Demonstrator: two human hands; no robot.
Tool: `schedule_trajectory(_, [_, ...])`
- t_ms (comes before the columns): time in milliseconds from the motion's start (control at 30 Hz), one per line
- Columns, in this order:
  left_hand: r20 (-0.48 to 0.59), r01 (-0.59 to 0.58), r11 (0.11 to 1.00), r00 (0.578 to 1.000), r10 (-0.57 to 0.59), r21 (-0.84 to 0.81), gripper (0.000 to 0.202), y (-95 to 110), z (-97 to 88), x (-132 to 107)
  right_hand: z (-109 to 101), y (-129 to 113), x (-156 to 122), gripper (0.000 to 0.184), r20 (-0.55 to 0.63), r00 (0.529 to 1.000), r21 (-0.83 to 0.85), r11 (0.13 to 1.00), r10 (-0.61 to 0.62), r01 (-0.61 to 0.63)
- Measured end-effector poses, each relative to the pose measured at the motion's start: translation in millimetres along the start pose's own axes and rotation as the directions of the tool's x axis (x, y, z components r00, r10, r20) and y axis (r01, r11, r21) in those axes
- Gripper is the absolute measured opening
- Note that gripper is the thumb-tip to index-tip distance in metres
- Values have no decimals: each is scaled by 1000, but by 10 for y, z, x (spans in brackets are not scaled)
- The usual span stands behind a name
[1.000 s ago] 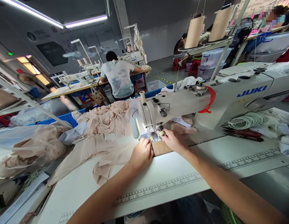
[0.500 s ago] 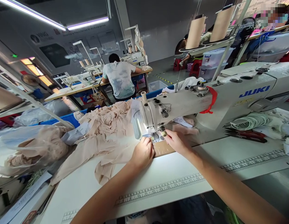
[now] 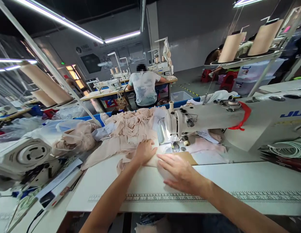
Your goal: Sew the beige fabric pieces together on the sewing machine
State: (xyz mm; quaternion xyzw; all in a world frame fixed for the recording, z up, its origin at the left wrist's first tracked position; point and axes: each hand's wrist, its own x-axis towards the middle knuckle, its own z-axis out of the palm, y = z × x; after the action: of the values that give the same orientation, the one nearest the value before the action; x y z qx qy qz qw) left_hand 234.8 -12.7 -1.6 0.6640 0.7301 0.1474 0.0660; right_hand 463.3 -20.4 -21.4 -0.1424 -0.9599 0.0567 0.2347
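A white sewing machine (image 3: 213, 118) stands on a white table (image 3: 213, 181) with printed rulers along its front. Beige fabric pieces (image 3: 126, 132) are heaped left of the needle (image 3: 174, 144). My left hand (image 3: 144, 151) rests on the fabric just left of the presser foot, fingers curled down onto the cloth. In front of the needle plate my right hand (image 3: 179, 173) lies flat with fingers stretched out, pressing a pale piece against the table.
A clear bag of beige fabric (image 3: 72, 139) and a white round device (image 3: 24, 157) sit at the left. White cord (image 3: 286, 149) lies at the right by the machine. A person in a white shirt (image 3: 144, 87) sits at a far table. Thread cones (image 3: 247, 45) hang above.
Both hands have drawn back from the needle toward me. The right hand went from pinching at the presser foot to lying flat. The view has swung left.
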Motion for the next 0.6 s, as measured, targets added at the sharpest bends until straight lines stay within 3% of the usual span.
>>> schedule_trajectory(100, [144,34,987,990,-11,-156,14,-54,-95,-112,159,-284,41,96,118,991,0,998,-61,61])
schedule_trajectory(200, [201,26,941,979,45,-338,18,-151,-191,-333,311,-521,-43,113,37,999,-71,997,-32,35])
schedule_trajectory(267, [257,86,883,965,41,-461,23,-277,-278,-592,350,-677,-180,90,-71,997,-125,992,-18,9])
schedule_trajectory(367, [402,246,779,915,8,-576,32,-544,-464,-1173,289,-910,-476,8,-178,984,23,1000,6,-2])
schedule_trajectory(400, [446,295,754,895,-2,-587,35,-640,-534,-1403,249,-978,-585,14,-170,985,168,986,35,-6])
schedule_trajectory(467, [551,392,707,834,-4,-589,40,-819,-654,-1869,180,-1080,-803,26,-26,987,522,844,160,-123])
schedule_trajectory(500, [592,435,679,806,-1,-591,42,-894,-687,-2085,170,-1111,-909,30,108,966,669,702,235,-245])
schedule_trajectory(533, [616,468,654,788,-5,-594,43,-957,-689,-2276,185,-1128,-1012,35,259,918,760,523,300,-385])
schedule_trajectory(600, [649,520,629,760,-32,-578,43,-1049,-572,-2551,305,-1120,-1208,48,492,753,780,163,438,-604])
